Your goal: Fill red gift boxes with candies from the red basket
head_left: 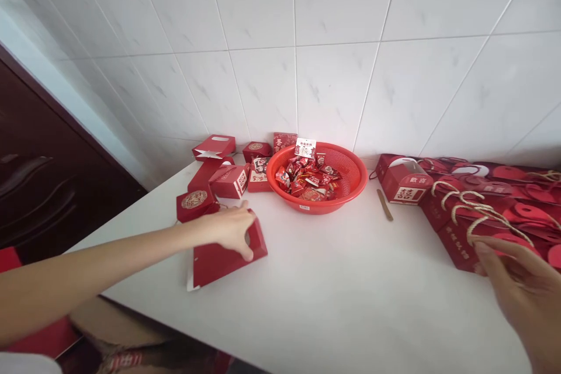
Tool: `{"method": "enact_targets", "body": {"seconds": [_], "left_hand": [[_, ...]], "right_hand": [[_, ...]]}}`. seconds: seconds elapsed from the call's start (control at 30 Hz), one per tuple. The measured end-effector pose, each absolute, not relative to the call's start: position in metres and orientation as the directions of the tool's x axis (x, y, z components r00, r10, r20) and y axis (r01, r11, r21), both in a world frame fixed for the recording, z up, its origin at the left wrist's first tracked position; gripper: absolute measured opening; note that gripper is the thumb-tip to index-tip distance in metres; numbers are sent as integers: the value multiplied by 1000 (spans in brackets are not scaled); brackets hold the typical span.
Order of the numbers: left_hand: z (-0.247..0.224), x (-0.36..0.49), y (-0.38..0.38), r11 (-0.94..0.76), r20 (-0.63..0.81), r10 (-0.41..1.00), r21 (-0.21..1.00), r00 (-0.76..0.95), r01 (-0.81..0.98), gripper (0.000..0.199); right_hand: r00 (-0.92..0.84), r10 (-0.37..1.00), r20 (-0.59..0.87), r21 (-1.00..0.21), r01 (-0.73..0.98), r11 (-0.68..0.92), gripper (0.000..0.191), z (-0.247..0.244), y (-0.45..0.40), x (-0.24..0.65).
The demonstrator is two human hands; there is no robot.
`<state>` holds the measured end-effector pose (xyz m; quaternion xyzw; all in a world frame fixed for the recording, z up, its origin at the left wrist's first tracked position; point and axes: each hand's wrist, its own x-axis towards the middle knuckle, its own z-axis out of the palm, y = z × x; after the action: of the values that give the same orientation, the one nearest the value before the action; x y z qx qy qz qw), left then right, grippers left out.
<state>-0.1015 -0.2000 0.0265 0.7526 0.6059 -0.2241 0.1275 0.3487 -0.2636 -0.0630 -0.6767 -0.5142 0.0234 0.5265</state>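
Note:
My left hand [236, 231] reaches across from the left, with its thumb and fingers closed over a red paper gift box [214, 266] that lies on the white table. The fingers cover part of that box's end. At the right, my right hand [521, 286] has thumb and fingertips together at a twisted rope handle [475, 225]. That handle belongs to the nearest red gift bag [458, 245] in a row of several. A red plastic basket [357, 178] with small red-wrapped sweets [309, 178] stands between my hands, farther back.
Several red boxes, among them one with a gold round print [195, 200], are grouped at the back left. A box with a white label [404, 181] stands by the bags. Near it lies a thin brown strip [384, 205]. A tiled wall [263, 93] bounds the back.

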Motion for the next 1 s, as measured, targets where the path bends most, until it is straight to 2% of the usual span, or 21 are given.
{"method": "enact_targets", "body": {"seconds": [0.07, 0.13, 0.2, 0.27, 0.33, 0.43, 0.53, 0.7, 0.9, 0.97, 1.0], "left_hand": [[24, -74, -216, -469, -448, 814, -134, 369, 873, 71], [22, -48, -230, -746, -416, 646, -166, 640, 645, 67], [21, -25, -242, -894, -352, 441, -254, 826, 369, 55], [19, -5, -251, -918, -285, 274, -363, 918, 161, 41], [16, 11, -259, -890, -245, 155, -455, 957, 28, 29], [10, 27, -268, -827, -230, 84, -559, 970, -60, 23], [1, 34, -273, -788, -244, 50, -605, 969, -111, 21], [-34, 37, -258, -757, -182, 40, -647, 982, -90, 17], [-82, 41, -219, -595, -168, 195, -804, 966, -20, 19], [-82, 40, -214, -629, -175, 142, -776, 974, -48, 18], [-78, 40, -215, -690, -168, 94, -722, 981, -57, 16]], "right_hand": [[391, 805, 446, -778, 614, 133, 44, -54, -261, 327], [248, 893, 376, -807, 561, 185, 44, -53, -256, 304], [44, 966, 253, -843, 499, 199, 43, -58, -249, 280], [-142, 977, 162, -893, 401, 206, 46, -64, -240, 259], [-287, 945, 158, -935, 263, 237, 52, -68, -231, 243], [-432, 881, 193, -963, 88, 255, 64, -65, -219, 230], [-391, 898, 202, -978, -28, 208, 65, -58, -211, 225], [-305, 939, 160, -980, -161, 114, 37, -38, -205, 210], [-73, 993, 88, -971, -227, 70, 52, -33, -203, 190], [-27, 995, 97, -973, -214, 89, 53, -38, -202, 187], [-5, 995, 103, -974, -202, 100, 54, -41, -202, 187]]}}
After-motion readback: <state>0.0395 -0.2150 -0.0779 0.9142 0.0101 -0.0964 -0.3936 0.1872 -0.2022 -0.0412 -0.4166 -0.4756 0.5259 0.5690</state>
